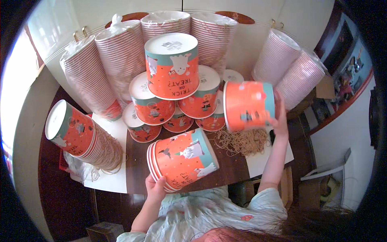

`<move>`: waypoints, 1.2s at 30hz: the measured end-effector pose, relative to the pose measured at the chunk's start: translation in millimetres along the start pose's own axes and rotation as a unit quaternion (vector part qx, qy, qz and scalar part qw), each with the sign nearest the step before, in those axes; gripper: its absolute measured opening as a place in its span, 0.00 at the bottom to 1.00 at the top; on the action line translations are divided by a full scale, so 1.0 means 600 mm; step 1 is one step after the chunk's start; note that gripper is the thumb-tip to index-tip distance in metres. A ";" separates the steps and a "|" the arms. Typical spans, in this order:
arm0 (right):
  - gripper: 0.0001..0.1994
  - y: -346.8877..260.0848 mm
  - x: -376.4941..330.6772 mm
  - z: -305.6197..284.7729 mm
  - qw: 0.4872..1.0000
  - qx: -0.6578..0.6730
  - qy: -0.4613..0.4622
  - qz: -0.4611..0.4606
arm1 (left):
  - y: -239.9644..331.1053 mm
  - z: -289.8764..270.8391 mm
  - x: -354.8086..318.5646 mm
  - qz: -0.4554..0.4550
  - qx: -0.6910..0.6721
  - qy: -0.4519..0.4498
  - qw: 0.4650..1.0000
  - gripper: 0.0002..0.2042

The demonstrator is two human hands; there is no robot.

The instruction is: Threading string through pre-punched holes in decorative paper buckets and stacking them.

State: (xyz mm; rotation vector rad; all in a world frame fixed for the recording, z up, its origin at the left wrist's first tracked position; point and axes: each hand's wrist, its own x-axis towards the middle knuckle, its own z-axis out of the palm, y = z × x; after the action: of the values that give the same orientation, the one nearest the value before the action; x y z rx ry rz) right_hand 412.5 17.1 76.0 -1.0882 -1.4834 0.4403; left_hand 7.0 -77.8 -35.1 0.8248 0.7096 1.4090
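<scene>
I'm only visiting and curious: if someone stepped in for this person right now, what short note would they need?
Left hand: grip on the rim end of a short nested stack of orange paper buckets, lying on its side above the table edge.
Right hand: holds a single bucket raised beside the pyramid of upturned buckets.
Done: pyramid stands several tiers high.
Left: the single bucket is not yet set down; another long stack lies at the left; wrapped sleeves of buckets behind; rubber bands piled on the table.

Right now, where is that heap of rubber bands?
In the head view, the rubber bands lie right of centre on the table, just below the bucket in the right hand.
</scene>
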 end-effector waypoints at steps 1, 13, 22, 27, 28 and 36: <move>0.48 0.009 0.020 -0.027 0.981 -0.188 0.023 -0.027 | -0.001 -0.004 -0.001 0.004 0.014 -0.005 1.000 0.13; 0.37 0.083 0.221 0.088 0.844 -0.524 -0.093 0.064 | -0.026 -0.013 -0.013 -0.016 -0.021 0.026 0.999 0.14; 0.29 0.166 0.226 0.086 0.904 -0.415 0.100 -0.013 | -0.043 -0.025 -0.015 -0.066 -0.025 0.035 0.997 0.13; 0.27 0.172 0.191 0.067 0.904 -0.339 0.248 -0.077 | -0.046 -0.021 -0.012 -0.073 -0.011 0.021 0.997 0.13; 0.27 0.147 0.175 0.068 0.898 -0.318 0.283 -0.111 | -0.046 -0.016 -0.010 -0.073 -0.011 0.022 0.997 0.13; 0.57 -0.038 -0.057 0.196 0.946 0.004 -0.323 -0.033 | -0.036 0.009 0.002 -0.018 -0.039 0.097 0.994 0.18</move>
State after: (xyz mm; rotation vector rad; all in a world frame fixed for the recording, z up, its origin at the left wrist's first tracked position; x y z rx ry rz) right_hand 292.0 14.2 45.9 -0.9207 -2.0795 0.8076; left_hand 23.5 -76.6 -50.2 0.6162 0.8081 1.4874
